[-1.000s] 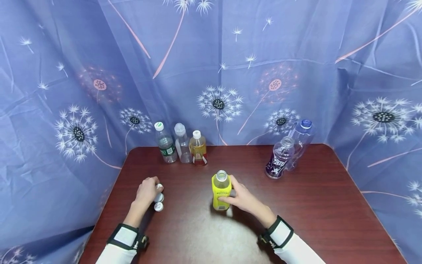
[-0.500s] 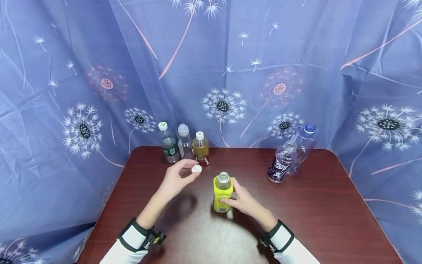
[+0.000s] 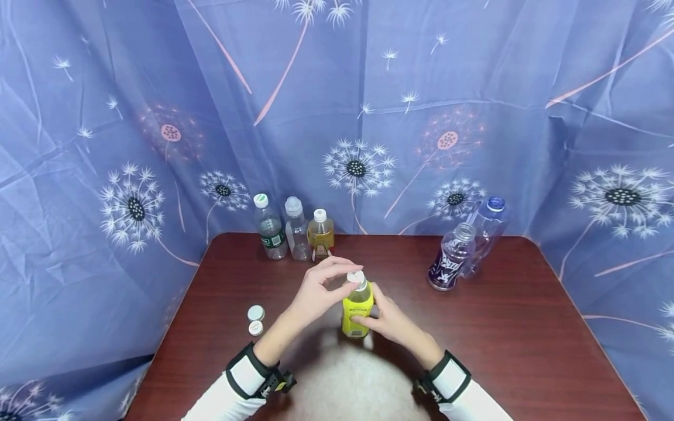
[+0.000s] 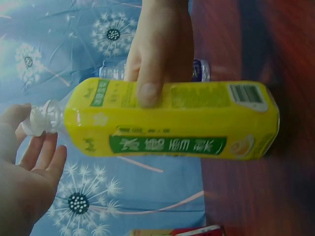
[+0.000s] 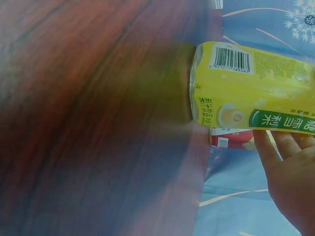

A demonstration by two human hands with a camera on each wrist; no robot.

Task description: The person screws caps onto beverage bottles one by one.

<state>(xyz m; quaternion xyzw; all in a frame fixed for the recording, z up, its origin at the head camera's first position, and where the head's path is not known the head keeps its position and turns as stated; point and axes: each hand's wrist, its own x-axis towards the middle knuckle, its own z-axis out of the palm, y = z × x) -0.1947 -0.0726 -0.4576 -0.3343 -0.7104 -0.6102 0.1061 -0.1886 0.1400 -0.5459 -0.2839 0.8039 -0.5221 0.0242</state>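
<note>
A bottle with a yellow label (image 3: 357,316) stands upright near the middle of the table, and my right hand (image 3: 392,320) grips its body from the right. My left hand (image 3: 321,287) pinches a white bottle cap (image 3: 356,277) at the mouth of that bottle. In the left wrist view the cap (image 4: 36,121) sits at the neck, slightly tilted, between thumb and fingers; whether it is threaded on I cannot tell. The right wrist view shows the bottle's lower part (image 5: 236,88) with fingers (image 5: 275,147) beneath the label.
Two loose white caps (image 3: 255,320) lie on the table (image 3: 500,351) at the left. Three capped bottles (image 3: 271,234) stand at the back left. At the back right are an uncapped purple-labelled bottle (image 3: 447,263) and a clear blue-tinted one (image 3: 487,225). A blue curtain (image 3: 295,146) hangs behind.
My left hand has picked up a cap from the group at the left and carried it rightward onto the yellow-labelled bottle's mouth. My right hand has stayed on the bottle.
</note>
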